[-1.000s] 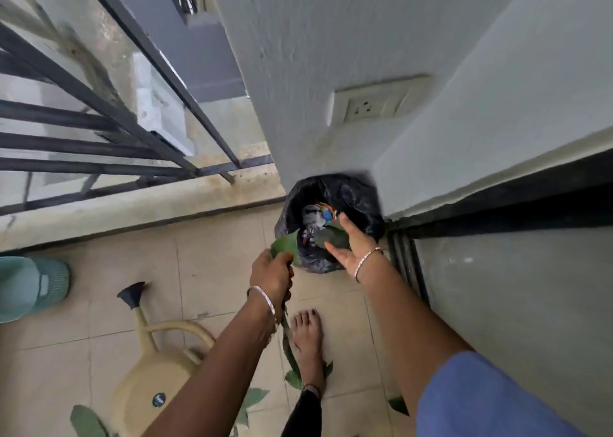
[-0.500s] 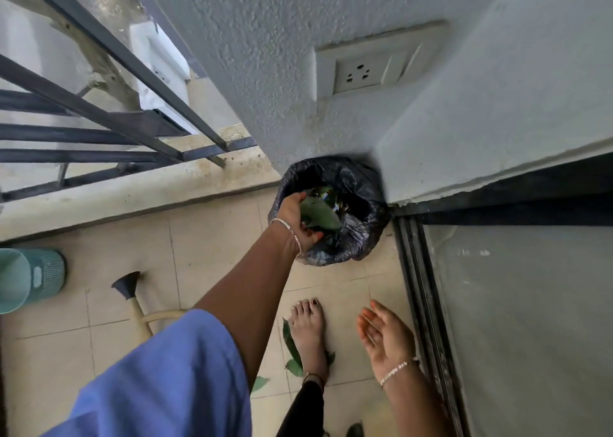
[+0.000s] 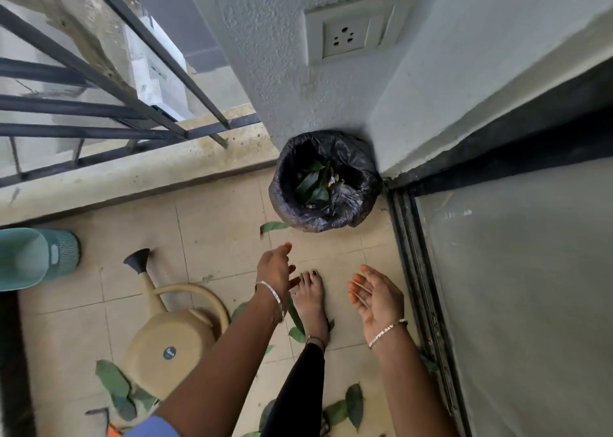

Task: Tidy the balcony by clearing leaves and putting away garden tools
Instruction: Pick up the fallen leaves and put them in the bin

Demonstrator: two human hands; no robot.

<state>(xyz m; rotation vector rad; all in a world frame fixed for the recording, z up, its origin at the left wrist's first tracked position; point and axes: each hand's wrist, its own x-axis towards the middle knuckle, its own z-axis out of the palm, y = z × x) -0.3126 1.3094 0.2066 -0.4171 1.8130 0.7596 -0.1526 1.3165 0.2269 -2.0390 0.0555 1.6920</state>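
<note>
Loosely outstretched: left hand [image 3: 275, 267], right hand [image 3: 378, 299]

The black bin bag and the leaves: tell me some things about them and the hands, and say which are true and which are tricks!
1. Green leaves lie inside the black plastic bin bag. True.
2. The left hand holds a leaf. False: it is open and empty, like the right hand.
3. The beige plastic watering can sits on the tiled floor. True.
4. The floor has no leaves on it. False: one single green leaf lies beside the bag, and more lie around the bare foot.
5. The bag stands in the middle of the floor. False: it stands in the corner, below the white wall socket.
</note>
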